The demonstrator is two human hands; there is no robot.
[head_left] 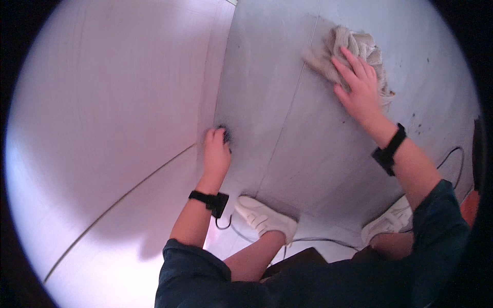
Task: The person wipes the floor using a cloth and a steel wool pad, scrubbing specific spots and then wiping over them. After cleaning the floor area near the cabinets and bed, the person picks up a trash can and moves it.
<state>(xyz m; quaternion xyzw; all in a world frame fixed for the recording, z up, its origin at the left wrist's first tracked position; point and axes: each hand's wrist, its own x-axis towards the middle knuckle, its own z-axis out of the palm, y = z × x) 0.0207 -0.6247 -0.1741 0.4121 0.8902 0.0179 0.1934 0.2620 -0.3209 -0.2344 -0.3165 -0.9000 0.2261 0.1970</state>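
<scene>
At the foot of the pale wall, my left hand (216, 151) is closed around a small black, fuzzy-looking thing (226, 134), mostly covered by the fingers. It sits right where wall and floor meet. Far to the right, my right hand (361, 90) lies over a crumpled beige cloth (384, 77) on the grey floor (257, 97). Its fingers are stretched out and apart on top of the cloth, not wrapped round it. The left edge of the cloth is blurred.
The pale wall (128, 77) rises on the left, crossed by a thin dark seam. My white shoes (267, 218) stand near me, with a black cable (328, 240) between them. Dark specks (418, 123) dot the floor at right. Something red (470, 208) shows at the right rim.
</scene>
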